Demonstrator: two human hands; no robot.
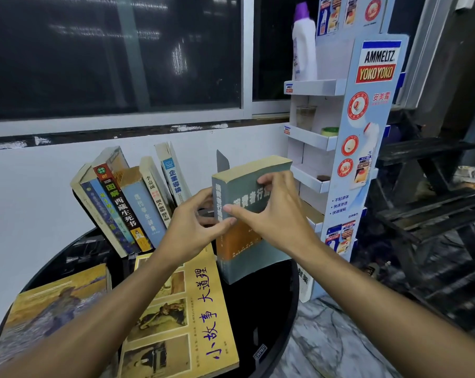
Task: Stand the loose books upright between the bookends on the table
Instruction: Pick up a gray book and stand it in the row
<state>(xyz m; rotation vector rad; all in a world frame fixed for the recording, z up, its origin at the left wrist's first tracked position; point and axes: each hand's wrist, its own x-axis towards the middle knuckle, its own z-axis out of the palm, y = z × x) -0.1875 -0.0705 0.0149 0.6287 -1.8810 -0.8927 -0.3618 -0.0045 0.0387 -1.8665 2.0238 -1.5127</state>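
While left hand [192,225] and right hand [271,211] held thick grey-and-orange book [247,257], it stood near upright on round black table [271,309], just right of leaning row of books [127,205]. Left hand: fingers curled round spine edge. Right hand: thumb by spine, bent fingertips pressed on cover, gripping. Metal bookend [222,161] upright just behind held book. Yellow book [203,309] and painted-cover book [53,306] lay flat at front.
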